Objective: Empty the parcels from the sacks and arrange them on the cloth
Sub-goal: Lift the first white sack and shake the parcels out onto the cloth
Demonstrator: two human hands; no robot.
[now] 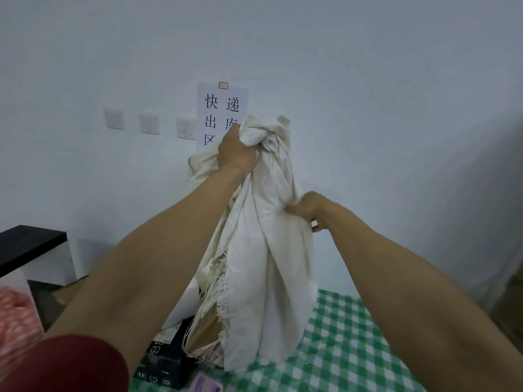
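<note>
The left grip (236, 153) clenches the sack (263, 278) high by its bunched end and the right grip (308, 208) pinches its side. The frayed mouth hangs over the checked cloth (339, 340), letting parcels (167, 362) slide out.

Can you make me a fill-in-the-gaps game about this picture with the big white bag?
1. The hand gripping the bunched top of the sack is the ____ one.
2. The cloth under the sack has white and ____ checks.
3. ____ switches sit in a row left of the paper sign.
4. The box beside the sack's frayed mouth is coloured ____.
Missing words: left, green, three, black.
</note>
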